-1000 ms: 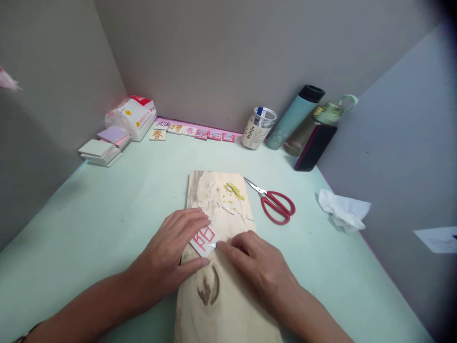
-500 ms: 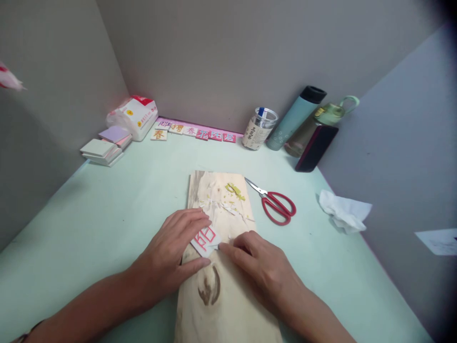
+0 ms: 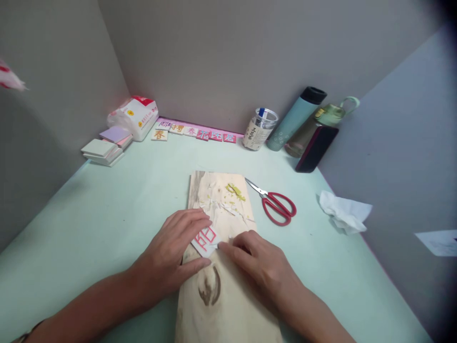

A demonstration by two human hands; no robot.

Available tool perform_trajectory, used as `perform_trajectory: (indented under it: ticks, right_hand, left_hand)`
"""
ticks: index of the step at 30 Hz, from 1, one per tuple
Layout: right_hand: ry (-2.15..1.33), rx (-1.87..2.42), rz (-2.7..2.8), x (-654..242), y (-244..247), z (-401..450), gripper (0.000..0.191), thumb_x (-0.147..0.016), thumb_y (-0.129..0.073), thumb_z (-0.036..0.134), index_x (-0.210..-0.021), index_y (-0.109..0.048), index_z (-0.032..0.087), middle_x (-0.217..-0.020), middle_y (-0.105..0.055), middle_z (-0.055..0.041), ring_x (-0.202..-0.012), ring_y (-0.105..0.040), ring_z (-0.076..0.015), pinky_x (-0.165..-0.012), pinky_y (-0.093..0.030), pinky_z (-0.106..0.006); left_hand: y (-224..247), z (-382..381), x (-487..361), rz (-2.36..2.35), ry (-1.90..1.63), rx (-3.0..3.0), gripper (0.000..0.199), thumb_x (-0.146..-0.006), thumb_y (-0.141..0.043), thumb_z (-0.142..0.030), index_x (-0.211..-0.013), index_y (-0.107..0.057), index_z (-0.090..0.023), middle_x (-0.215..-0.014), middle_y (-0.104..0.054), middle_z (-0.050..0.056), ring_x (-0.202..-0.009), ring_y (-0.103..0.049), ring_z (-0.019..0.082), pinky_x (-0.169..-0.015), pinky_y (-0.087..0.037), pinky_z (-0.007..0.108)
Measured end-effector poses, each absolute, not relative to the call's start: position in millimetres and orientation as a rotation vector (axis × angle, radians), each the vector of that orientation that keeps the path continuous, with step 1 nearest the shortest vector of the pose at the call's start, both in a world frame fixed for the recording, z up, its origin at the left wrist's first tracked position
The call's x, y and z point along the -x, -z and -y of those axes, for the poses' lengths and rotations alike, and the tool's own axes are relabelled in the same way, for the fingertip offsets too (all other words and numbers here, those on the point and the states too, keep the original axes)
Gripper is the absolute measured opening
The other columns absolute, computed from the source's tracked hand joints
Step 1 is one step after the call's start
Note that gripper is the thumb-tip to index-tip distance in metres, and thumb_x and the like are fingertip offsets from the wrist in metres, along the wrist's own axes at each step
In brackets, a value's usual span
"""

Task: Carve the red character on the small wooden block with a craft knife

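A small white tile (image 3: 208, 247) with a red outlined character lies tilted on a wooden board (image 3: 228, 290). My left hand (image 3: 174, 247) grips this tile, fingers over its upper edge and thumb at its lower edge. Closed low over the board, my right hand (image 3: 262, 259) pinches a small, thin pointed blade (image 3: 215, 246); its tip is at the tile's right side, and the rest is hidden by my fingers. Pale and yellow-green shavings (image 3: 234, 191) are scattered on the far part of the board.
Red-handled scissors (image 3: 274, 205) lie right of the board, with a crumpled tissue (image 3: 344, 212) beyond. At the back stand a jar (image 3: 260, 131), a blue tumbler (image 3: 296, 119), a green bottle (image 3: 330, 114) and a phone (image 3: 316, 150). Several lettered tiles (image 3: 203, 135), stacked blanks (image 3: 102, 148) and a tissue pack (image 3: 134, 116) are back left.
Both hands stay almost in place on the tile and the board. The blade tip by my right fingers has shifted very slightly; nothing was let go.
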State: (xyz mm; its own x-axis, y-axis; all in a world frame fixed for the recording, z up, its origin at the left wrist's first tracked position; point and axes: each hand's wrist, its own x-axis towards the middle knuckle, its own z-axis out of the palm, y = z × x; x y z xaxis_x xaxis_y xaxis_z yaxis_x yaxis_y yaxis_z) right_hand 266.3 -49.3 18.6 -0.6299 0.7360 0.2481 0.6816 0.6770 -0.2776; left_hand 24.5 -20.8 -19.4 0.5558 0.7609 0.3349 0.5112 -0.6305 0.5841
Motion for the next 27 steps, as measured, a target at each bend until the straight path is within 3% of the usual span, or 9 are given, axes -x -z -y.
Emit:
perform_trajectory:
  ticks: [13,21,27]
  right_hand:
    - [-0.126,1.150,2.533,-262,-17,53,0.023,-0.102,-0.041,0.015,-0.112,-0.062,0.018,-0.086,-0.060,-0.0055,-0.072,-0.054,-0.0169,-0.060,-0.044,-0.027]
    - [-0.066,1.137,2.496,-257,-21,52,0.026,-0.103,-0.038,0.014,-0.116,-0.061,0.016,-0.086,-0.060,-0.0051,-0.072,-0.053,-0.0159,-0.061,-0.043,-0.025]
    - [-0.165,1.149,2.528,-262,-19,50,0.024,-0.101,-0.044,0.013,-0.113,-0.063,0.018,-0.087,-0.060,-0.0055,-0.073,-0.055,-0.0161,-0.062,-0.045,-0.025]
  left_hand:
    - [18,20,-25,-1.024,-0.797,-2.381,0.049,-0.091,-0.064,-0.027,-0.135,-0.044,-0.023,-0.135,-0.054,0.010,-0.131,-0.045,0.029,-0.110,-0.039,0.047]
    - [21,19,-25,-1.015,-0.801,-2.381,0.047,-0.093,-0.063,-0.028,-0.135,-0.044,-0.022,-0.134,-0.053,0.010,-0.131,-0.043,0.028,-0.111,-0.037,0.045]
    - [21,20,-25,-1.020,-0.804,-2.373,0.048,-0.091,-0.064,-0.026,-0.135,-0.045,-0.022,-0.135,-0.053,0.010,-0.132,-0.043,0.028,-0.110,-0.037,0.045]
